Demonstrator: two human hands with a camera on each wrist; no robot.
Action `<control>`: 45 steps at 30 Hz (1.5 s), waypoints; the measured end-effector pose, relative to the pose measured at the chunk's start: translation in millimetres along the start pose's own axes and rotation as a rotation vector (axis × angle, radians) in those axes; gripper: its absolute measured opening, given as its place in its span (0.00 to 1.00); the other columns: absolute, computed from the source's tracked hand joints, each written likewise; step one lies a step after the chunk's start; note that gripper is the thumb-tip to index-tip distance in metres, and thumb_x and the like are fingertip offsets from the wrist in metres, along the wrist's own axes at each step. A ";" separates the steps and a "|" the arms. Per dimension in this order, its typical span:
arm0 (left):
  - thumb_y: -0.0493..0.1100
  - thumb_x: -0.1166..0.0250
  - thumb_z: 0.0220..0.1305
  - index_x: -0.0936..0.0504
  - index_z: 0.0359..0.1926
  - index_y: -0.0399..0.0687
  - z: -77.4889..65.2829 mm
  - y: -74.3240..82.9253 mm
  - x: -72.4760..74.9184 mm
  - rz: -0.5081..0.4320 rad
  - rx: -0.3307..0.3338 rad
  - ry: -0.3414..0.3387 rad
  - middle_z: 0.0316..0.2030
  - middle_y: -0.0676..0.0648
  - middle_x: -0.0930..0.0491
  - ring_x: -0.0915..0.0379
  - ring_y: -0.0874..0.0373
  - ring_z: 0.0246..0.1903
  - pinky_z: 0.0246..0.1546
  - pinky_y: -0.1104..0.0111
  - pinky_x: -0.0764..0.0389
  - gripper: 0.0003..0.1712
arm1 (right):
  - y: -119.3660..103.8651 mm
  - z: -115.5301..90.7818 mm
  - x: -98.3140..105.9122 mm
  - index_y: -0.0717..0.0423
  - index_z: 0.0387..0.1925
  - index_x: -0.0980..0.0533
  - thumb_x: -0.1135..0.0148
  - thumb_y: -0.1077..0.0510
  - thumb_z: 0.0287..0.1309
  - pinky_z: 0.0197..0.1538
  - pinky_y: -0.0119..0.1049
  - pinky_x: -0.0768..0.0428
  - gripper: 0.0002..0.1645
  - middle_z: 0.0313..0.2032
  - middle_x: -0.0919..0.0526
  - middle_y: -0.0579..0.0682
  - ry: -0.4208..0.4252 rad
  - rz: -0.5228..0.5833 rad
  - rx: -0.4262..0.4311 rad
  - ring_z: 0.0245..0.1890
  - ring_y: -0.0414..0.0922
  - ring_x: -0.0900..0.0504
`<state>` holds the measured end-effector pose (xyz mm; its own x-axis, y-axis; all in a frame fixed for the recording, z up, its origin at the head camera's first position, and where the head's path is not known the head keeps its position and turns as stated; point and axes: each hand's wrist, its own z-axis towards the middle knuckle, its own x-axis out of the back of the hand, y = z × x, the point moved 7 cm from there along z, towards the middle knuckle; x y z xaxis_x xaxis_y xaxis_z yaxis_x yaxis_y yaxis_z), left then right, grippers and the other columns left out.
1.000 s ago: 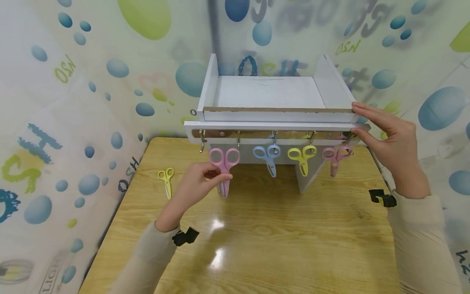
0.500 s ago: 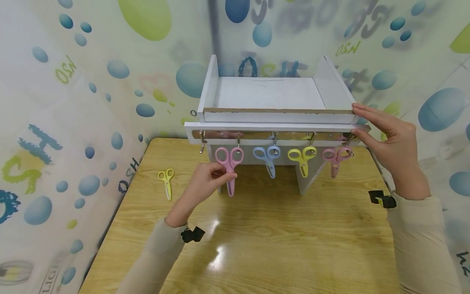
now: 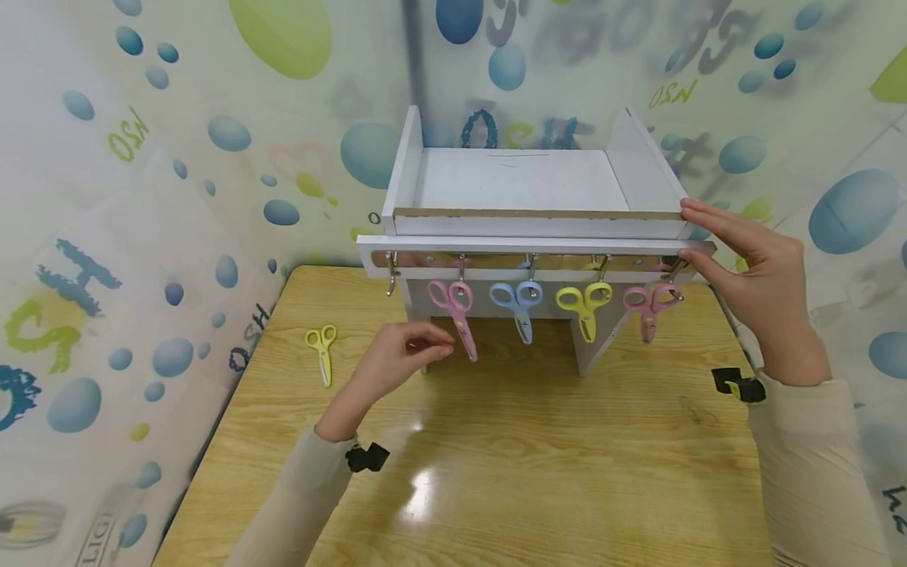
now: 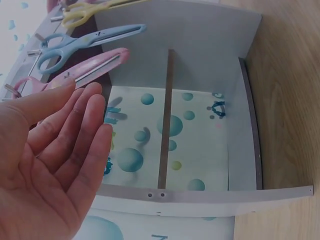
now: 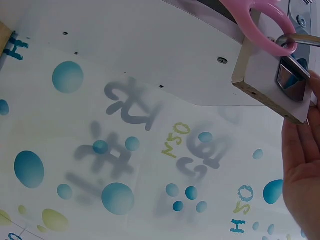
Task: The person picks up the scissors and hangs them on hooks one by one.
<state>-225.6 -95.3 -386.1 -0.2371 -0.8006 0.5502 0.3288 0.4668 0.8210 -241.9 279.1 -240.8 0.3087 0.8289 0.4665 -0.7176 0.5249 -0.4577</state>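
Observation:
Pink scissors (image 3: 453, 311) hang tilted by one handle ring from a hook on the front rail of a white shelf rack (image 3: 524, 223). Just left of their blades is my left hand (image 3: 397, 358), fingers loosely bent and holding nothing; in the left wrist view its thumb tip overlaps the pink scissors (image 4: 95, 67). Further right, blue scissors (image 3: 517, 303), yellow scissors (image 3: 585, 303) and another pair of pink scissors (image 3: 648, 303) hang from hooks. My right hand (image 3: 761, 272) holds the rack's right end, thumb at the rail and fingers on the side panel.
A second pair of yellow scissors (image 3: 322, 354) lies on the wooden table (image 3: 510, 472) at the left. The rail's leftmost hook (image 3: 390, 276) bears nothing. Patterned walls (image 3: 177, 236) stand close behind and beside the rack.
My left hand moved right with the pink scissors, then let go of them. They now hang from the hook, blades swung to the right. My right hand has stayed put.

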 end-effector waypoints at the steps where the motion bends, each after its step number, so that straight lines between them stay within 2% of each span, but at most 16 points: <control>1: 0.39 0.32 0.65 0.12 0.43 0.43 -0.5 -2.1 -0.1 -0.004 0.004 -0.007 0.39 0.45 0.11 0.15 0.59 0.34 0.36 0.73 0.15 0.08 | 0.1 -0.2 0.0 0.72 0.52 0.19 0.33 0.84 0.44 0.65 0.23 0.26 0.29 0.58 0.16 0.48 0.000 0.002 0.000 0.60 0.32 0.20; 11: 0.42 0.33 0.67 0.12 0.46 0.45 -8.1 -23.9 5.1 0.018 0.064 -0.025 0.41 0.47 0.11 0.15 0.56 0.38 0.41 0.73 0.15 0.10 | 0.4 -1.1 -0.1 0.72 0.52 0.20 0.33 0.84 0.45 0.65 0.23 0.26 0.28 0.58 0.16 0.47 0.000 0.009 -0.003 0.60 0.32 0.20; 15: 0.43 0.34 0.68 0.12 0.46 0.46 -12.2 -31.5 9.1 0.033 0.072 -0.026 0.41 0.48 0.11 0.16 0.58 0.38 0.41 0.73 0.15 0.10 | 0.7 -1.0 -0.1 0.72 0.52 0.20 0.33 0.84 0.45 0.65 0.23 0.26 0.28 0.58 0.16 0.47 0.002 0.012 -0.003 0.60 0.32 0.20; 22: 0.42 0.35 0.68 0.13 0.47 0.44 -18.9 -49.8 17.1 0.046 0.104 -0.017 0.42 0.46 0.12 0.16 0.59 0.38 0.40 0.73 0.16 0.10 | 1.4 0.0 0.0 0.72 0.52 0.19 0.33 0.83 0.45 0.65 0.23 0.25 0.27 0.57 0.16 0.47 0.006 0.018 -0.007 0.60 0.33 0.19; 32: 0.42 0.35 0.69 0.14 0.47 0.39 -26.1 -78.3 29.5 0.013 0.165 -0.005 0.41 0.41 0.12 0.15 0.52 0.38 0.39 0.75 0.17 0.12 | -1.2 0.6 -0.4 0.73 0.51 0.20 0.33 0.82 0.47 0.65 0.24 0.25 0.26 0.57 0.16 0.47 0.008 0.029 0.003 0.60 0.33 0.19; 39: 0.42 0.36 0.70 0.14 0.48 0.41 -32.6 -101.5 38.7 0.033 0.228 0.011 0.43 0.41 0.12 0.15 0.48 0.40 0.42 0.68 0.15 0.12 | 9.6 -1.2 0.8 0.72 0.52 0.19 0.32 0.81 0.47 0.65 0.24 0.25 0.26 0.58 0.16 0.50 0.003 0.032 -0.002 0.60 0.35 0.19; 45: 0.42 0.36 0.70 0.15 0.49 0.39 -40.2 -123.4 47.0 0.035 0.289 0.043 0.44 0.39 0.13 0.15 0.51 0.40 0.46 0.56 0.14 0.13 | 13.4 -2.1 1.4 0.71 0.52 0.19 0.31 0.80 0.48 0.65 0.25 0.25 0.26 0.58 0.16 0.53 -0.005 0.029 -0.006 0.60 0.36 0.19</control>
<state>-240.5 -205.6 -467.7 -0.1889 -0.7945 0.5771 0.0611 0.5770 0.8144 -249.8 287.7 -247.8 0.2847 0.8429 0.4565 -0.7225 0.5017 -0.4757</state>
